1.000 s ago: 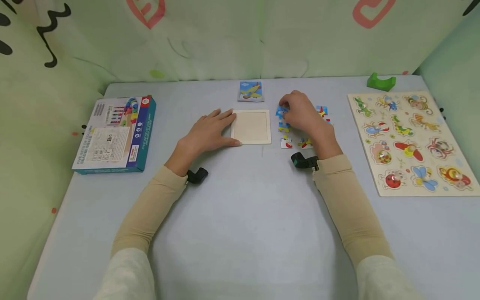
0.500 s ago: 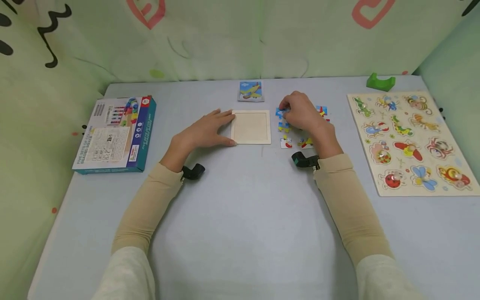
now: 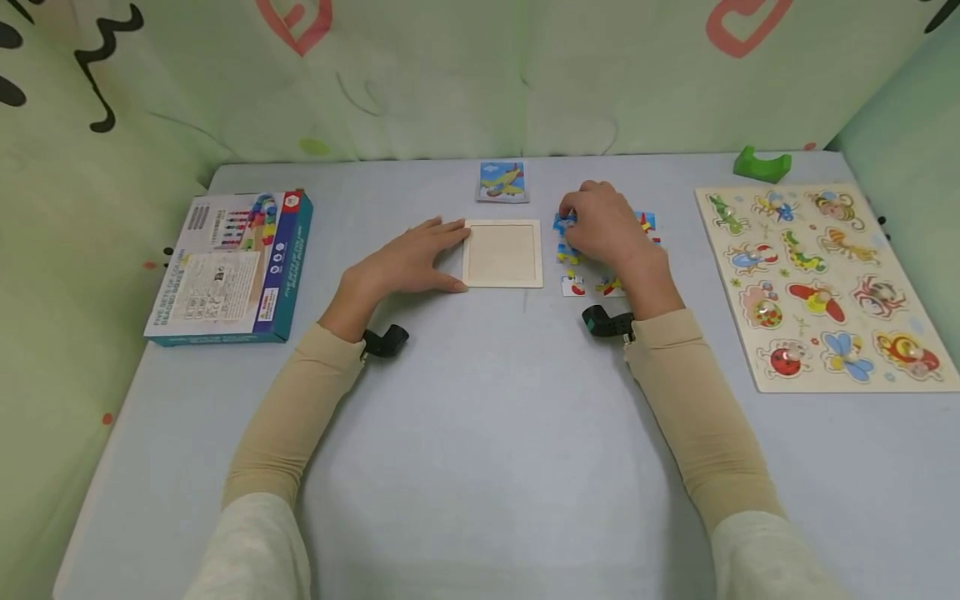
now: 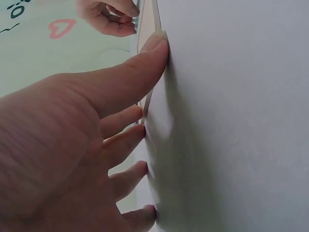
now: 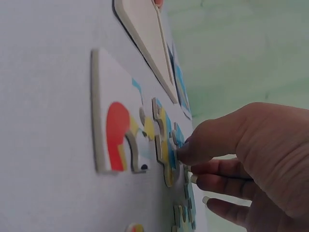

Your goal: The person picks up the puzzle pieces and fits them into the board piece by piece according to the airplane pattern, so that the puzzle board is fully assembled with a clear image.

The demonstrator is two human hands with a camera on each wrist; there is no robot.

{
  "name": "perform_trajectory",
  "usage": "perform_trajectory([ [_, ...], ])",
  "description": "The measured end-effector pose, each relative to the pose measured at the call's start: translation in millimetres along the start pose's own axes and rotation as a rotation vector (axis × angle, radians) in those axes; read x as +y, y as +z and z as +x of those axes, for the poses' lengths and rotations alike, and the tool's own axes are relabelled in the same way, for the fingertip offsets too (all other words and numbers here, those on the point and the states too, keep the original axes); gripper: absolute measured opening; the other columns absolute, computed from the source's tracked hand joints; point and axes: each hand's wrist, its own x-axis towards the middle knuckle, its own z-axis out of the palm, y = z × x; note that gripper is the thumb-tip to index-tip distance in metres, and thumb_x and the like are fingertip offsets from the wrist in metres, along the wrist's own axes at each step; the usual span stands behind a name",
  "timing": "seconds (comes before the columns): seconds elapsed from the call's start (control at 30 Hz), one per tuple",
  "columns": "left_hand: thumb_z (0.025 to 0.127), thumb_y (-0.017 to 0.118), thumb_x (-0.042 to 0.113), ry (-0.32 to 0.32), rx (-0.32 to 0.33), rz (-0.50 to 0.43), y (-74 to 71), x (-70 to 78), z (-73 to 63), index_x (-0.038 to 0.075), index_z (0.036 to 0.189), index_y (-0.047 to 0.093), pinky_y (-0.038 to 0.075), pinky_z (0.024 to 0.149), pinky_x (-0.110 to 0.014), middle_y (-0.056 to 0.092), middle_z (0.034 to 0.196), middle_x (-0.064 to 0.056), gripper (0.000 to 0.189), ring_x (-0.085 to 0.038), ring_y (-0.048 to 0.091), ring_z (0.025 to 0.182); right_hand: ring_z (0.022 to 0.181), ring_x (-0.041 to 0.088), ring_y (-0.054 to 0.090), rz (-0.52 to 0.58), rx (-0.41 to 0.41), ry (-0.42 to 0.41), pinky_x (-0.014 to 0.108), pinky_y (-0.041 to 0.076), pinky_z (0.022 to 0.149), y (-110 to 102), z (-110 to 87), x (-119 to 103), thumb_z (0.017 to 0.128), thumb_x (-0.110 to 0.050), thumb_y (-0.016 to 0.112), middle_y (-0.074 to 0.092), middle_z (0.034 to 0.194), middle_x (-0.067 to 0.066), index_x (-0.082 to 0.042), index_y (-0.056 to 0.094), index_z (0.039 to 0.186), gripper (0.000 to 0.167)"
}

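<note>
A square wooden puzzle tray [image 3: 502,254] with a raised rim lies flat, its recess bare. My left hand [image 3: 401,261] rests beside it with fingers spread, fingertips and thumb right at its left rim. To the tray's right, my right hand [image 3: 606,223] bends over a group of jigsaw pieces. Thumb and fingers pinch at a blue jigsaw piece [image 3: 562,223] at the group's far left corner. Closer to me lie a white and red piece [image 5: 118,130] and a yellow and red piece [image 3: 611,286]. The palm hides the middle of the group.
Behind the tray lies a small airplane picture puzzle [image 3: 502,182]. A boxed toy [image 3: 225,267] sits at the left. On the right are a wooden insect peg board [image 3: 825,287] and a green arch block [image 3: 762,165]. Patterned cloth walls [image 3: 450,92] enclose the table's back and sides.
My left hand has drawn slightly to the left, its thumb sliding back from the tray's near rim to its corner. The right hand has stayed at nearly the same spot over the pieces.
</note>
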Motion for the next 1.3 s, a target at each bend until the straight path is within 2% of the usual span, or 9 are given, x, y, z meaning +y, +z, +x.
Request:
perform_trajectory([
  [0.17,0.089,0.072,0.045,0.004,0.007,-0.005,-0.3,1.4,-0.3,0.019,0.16,0.023,0.012,0.126,-0.052,0.016,0.168,0.002,0.09,-0.028,0.003,0.157,0.109,0.035,0.048,0.038,0.01,-0.007,0.049,0.045,0.096,0.1,-0.6,1.5,0.09,-0.007,0.055,0.059,0.117,0.019,0.0,0.068,0.118,0.032],
  [0.33,0.089,0.072,0.045,0.009,0.008,-0.006,0.0,2.7,-0.6,0.018,0.16,0.023,0.01,0.127,-0.052,0.017,0.168,0.0,0.09,-0.029,0.003,0.157,0.103,0.033,0.047,0.061,0.016,-0.003,0.047,0.045,0.091,1.2,-0.8,2.8,0.088,-0.008,0.056,0.057,0.112,0.018,0.0,0.068,0.116,0.031],
  [0.47,0.089,0.072,0.045,0.005,0.012,-0.003,0.6,3.7,-0.4,0.018,0.16,0.023,0.009,0.127,-0.052,0.017,0.168,0.0,0.089,-0.029,0.003,0.157,0.102,0.033,0.047,0.057,0.026,0.002,0.046,0.044,0.09,1.7,-1.4,3.7,0.086,-0.007,0.056,0.057,0.11,0.018,0.0,0.068,0.115,0.032],
  [0.73,0.089,0.072,0.044,0.007,0.017,-0.002,0.6,5.1,-1.7,0.017,0.159,0.024,0.012,0.126,-0.052,0.018,0.168,-0.001,0.089,-0.029,0.005,0.157,0.108,0.035,0.044,0.03,-0.009,0.004,0.047,0.044,0.091,3.0,-0.8,2.9,0.088,-0.006,0.053,0.053,0.115,0.019,-0.001,0.062,0.119,0.032],
  [1.03,0.089,0.072,0.044,0.012,0.017,-0.003,1.9,1.7,-1.8,0.017,0.159,0.024,0.011,0.126,-0.053,0.018,0.168,-0.001,0.089,-0.03,0.005,0.157,0.105,0.034,0.046,0.033,0.04,0.024,0.047,0.044,0.091,7.6,2.2,3.7,0.084,-0.007,0.054,0.054,0.118,0.02,0.0,0.061,0.124,0.041],
  [1.3,0.089,0.071,0.046,0.003,0.018,-0.004,1.1,3.9,-1.7,0.019,0.159,0.024,0.012,0.126,-0.051,0.018,0.168,0.002,0.089,-0.028,0.005,0.157,0.1,0.033,0.047,0.08,0.077,0.013,0.045,0.043,0.088,3.5,-0.7,1.2,0.083,-0.007,0.055,0.054,0.113,0.018,-0.002,0.063,0.12,0.038],
])
